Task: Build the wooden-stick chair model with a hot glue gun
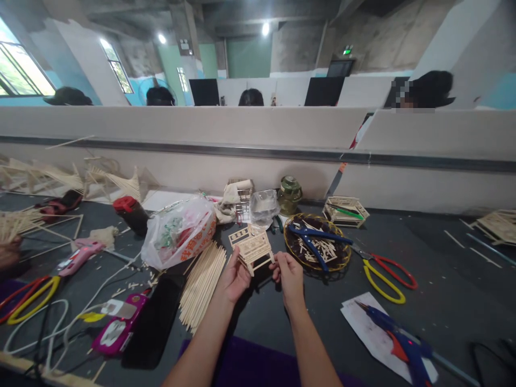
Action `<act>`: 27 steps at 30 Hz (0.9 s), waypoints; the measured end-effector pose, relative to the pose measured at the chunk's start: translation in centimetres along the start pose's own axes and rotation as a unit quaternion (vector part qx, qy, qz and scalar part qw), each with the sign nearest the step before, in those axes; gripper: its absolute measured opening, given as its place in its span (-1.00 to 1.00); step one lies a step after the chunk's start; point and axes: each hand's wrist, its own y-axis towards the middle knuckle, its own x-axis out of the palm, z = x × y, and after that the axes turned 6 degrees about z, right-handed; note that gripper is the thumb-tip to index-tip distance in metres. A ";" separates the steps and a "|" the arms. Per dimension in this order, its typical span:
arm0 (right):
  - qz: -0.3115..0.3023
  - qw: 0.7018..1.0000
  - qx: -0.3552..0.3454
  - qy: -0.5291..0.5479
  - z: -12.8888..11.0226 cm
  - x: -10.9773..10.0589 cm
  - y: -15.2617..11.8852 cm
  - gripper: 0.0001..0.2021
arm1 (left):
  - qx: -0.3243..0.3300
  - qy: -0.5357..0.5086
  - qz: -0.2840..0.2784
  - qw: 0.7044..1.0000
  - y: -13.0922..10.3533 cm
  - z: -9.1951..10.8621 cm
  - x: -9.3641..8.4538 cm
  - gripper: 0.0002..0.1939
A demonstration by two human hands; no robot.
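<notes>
My left hand (237,277) is closed on the left side of a miniature wooden bench (257,250), built from thin sticks with a patterned back. Its slim legs point toward me. At the bench's right leg, the fingers of my right hand (289,273) are pinched together; any small piece between them is hidden. A pile of thin wooden sticks (203,285) lies left of my left forearm. To the right of the bench, a round woven basket (288,244) holds short stick pieces and blue-handled pliers (308,242).
Scissors (389,279) and a blue glue gun (397,338) on paper (363,303) lie right. Left are a plastic bag (177,236), a black phone (153,322), a pink glue gun (83,255) and cables. A jar (290,196) stands behind. Another person's hand (10,252) shows far left.
</notes>
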 end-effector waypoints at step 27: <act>0.210 0.821 -0.170 -0.504 -6.5 -7.6 -2.7 -0.77 | 0.233 0.235 -0.003 0.944 -1.1 0.1 1.9 -0.60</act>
